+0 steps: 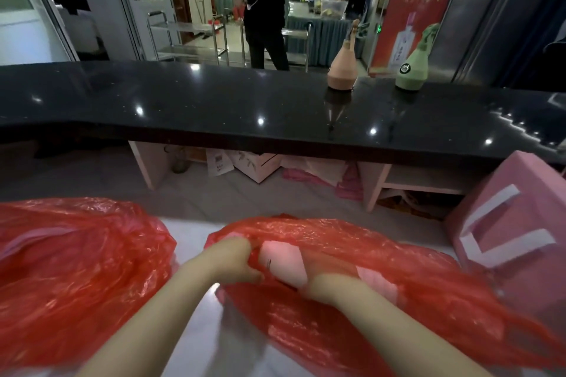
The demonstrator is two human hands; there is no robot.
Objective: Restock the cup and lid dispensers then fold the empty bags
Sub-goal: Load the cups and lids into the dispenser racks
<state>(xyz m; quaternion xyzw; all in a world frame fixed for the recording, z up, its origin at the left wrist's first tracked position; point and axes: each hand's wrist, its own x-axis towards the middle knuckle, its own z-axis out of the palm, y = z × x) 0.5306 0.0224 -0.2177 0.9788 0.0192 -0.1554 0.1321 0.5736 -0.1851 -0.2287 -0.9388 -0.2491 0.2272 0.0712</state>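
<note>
Head view: my two hands work at the right bag [382,309], a red plastic one lying on the white bench [190,330] with its long axis running from the mouth near bench centre back toward the near right corner. A stack of pink cups [283,263] lies on its side in the mouth, pointing left and away from me. My left hand [235,260] pinches the bag's rim — fingers curled tight on the plastic. My right hand [324,286] is pushed into the mouth against the cups; its fingers are hidden by plastic, so I cannot tell their grip. A second red bag [70,269] fills the bench's left side, with a bare strip between the two. A pink box [517,223] stands at the right edge, touching the right bag — tight there. Beyond the far edge runs a black counter [214,101].
</note>
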